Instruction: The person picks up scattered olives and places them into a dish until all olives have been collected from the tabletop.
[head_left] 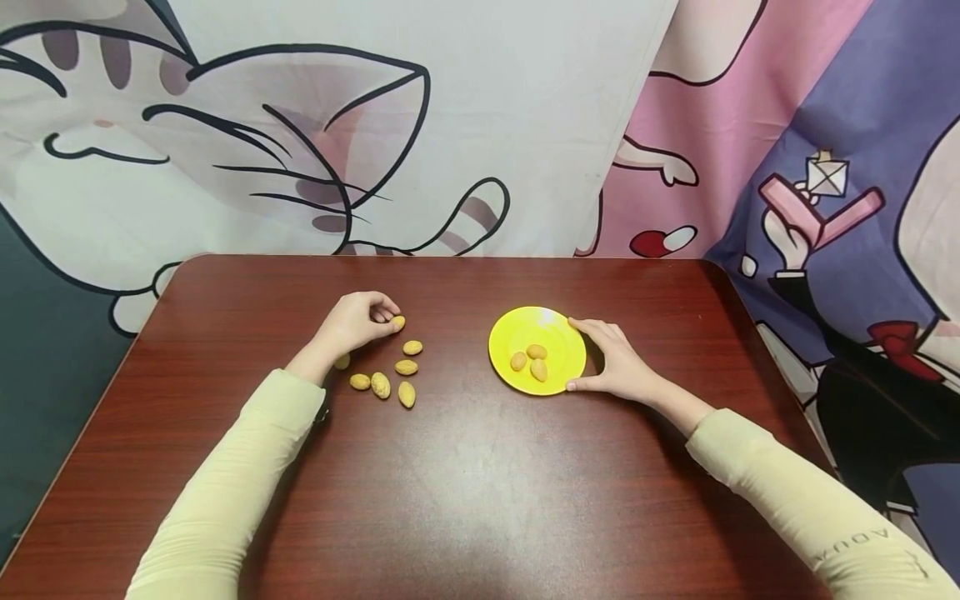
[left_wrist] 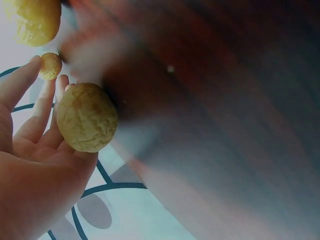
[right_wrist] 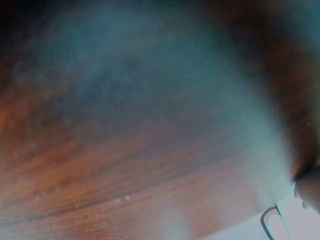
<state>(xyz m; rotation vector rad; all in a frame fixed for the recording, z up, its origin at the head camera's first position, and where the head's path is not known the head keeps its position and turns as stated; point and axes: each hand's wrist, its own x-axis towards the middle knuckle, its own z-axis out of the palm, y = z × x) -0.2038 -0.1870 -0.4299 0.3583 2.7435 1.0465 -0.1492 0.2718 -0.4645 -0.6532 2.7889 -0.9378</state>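
Note:
My left hand (head_left: 356, 323) pinches a small yellow wrinkled oval nut or fruit (head_left: 399, 322) between thumb and fingertips, just over the table; the left wrist view shows this oval piece (left_wrist: 51, 66) at the fingertips. Several similar yellow ovals (head_left: 407, 367) lie on the table near that hand, one partly hidden behind the wrist. To the right is a round yellow plate (head_left: 551, 327) with three oval pieces (head_left: 537, 369) on it. My right hand (head_left: 618, 363) holds the plate's right rim, thumb at the near side and fingers at the far side.
Everything rests on a dark red-brown wooden table (head_left: 450, 475) with rounded far corners. A cartoon-printed cloth (head_left: 525, 125) hangs behind its far edge. The right wrist view shows mostly blurred tabletop (right_wrist: 125, 150).

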